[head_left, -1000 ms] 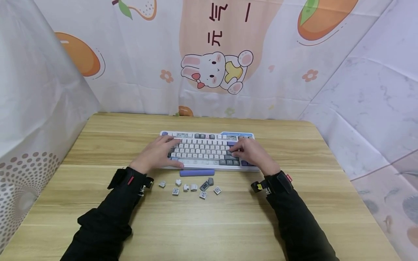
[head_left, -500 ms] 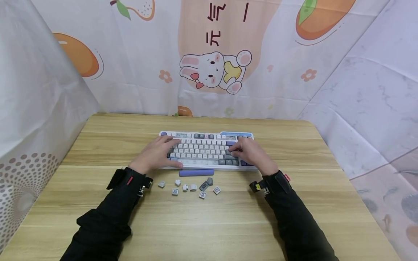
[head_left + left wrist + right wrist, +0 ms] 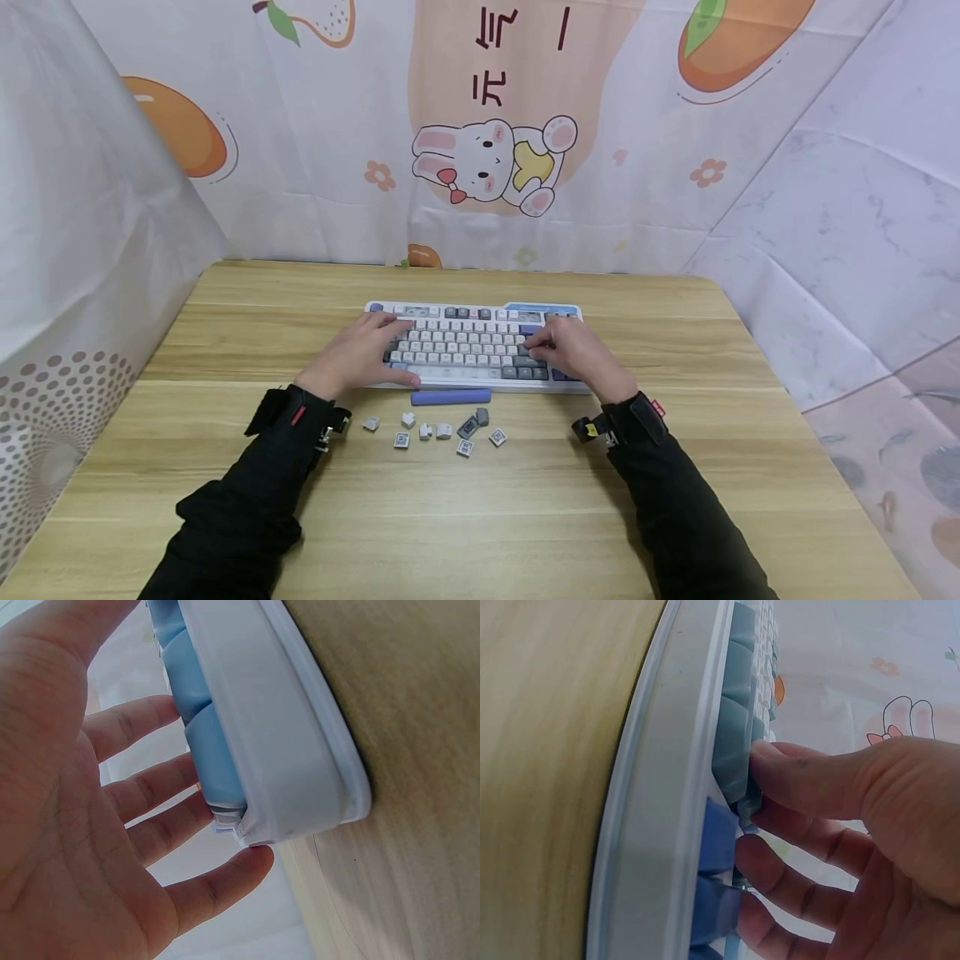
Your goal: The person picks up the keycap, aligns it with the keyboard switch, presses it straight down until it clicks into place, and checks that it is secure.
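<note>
A white keyboard [image 3: 540, 386] with white, grey and purple keys lies on the table. My left hand [image 3: 360, 354] rests on its left end with the fingers spread, the thumb along the front edge. In the left wrist view those fingers [image 3: 214, 889] touch the side of the case and hold nothing. At the keyboard's right side my right hand [image 3: 576, 350] pinches a dark grey keycap [image 3: 523, 351] between thumb and forefinger. The right wrist view has the thumb against that key, the other fingers [image 3: 780, 877] curled beside blue keys [image 3: 718, 836]. Its underside is hidden.
A long purple space bar [image 3: 450, 397] lies just in front of the keyboard. Nearer the person are scattered several loose white keycaps [image 3: 444, 431] and grey keycaps [image 3: 468, 427]. Printed curtains [image 3: 315, 217] hang behind and beside the wooden table [image 3: 465, 525].
The head view has shifted very slightly. Both hands stay in the same place on the keyboard, and the loose keycaps have not moved.
</note>
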The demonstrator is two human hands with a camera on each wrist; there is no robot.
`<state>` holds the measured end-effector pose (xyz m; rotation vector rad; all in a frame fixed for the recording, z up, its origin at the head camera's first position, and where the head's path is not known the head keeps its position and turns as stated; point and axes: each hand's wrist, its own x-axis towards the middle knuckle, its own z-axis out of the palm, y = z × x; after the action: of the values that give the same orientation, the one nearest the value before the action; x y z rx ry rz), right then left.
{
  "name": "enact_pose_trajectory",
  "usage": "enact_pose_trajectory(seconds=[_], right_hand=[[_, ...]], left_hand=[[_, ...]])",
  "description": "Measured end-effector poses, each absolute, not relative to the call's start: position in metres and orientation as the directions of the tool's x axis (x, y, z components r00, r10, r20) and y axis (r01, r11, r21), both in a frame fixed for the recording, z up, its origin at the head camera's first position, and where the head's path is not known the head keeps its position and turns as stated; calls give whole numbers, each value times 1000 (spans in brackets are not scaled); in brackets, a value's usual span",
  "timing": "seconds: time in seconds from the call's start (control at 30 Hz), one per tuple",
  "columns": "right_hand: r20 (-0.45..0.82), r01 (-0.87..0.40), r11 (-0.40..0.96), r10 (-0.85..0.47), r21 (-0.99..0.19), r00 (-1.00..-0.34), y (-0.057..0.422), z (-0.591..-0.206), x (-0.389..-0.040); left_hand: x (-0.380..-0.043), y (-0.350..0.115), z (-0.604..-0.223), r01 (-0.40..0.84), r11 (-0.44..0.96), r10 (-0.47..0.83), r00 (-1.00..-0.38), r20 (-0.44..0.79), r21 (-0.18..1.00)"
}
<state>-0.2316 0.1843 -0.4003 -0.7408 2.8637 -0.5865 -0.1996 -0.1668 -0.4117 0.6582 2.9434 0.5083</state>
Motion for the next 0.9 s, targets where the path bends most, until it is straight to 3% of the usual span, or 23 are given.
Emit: enact_pose_trajectory(seconds=[0.27, 0.9], right_hand=[[44, -536, 772, -556, -341, -830, 183, -402, -229], [53, -564, 741, -588, -364, -807, 191, -407, -237]], left_hand=[[-200, -167, -412, 399, 857, 427, -904, -15, 327], [-201, -167, -412, 384, 863, 417, -908, -36, 329]])
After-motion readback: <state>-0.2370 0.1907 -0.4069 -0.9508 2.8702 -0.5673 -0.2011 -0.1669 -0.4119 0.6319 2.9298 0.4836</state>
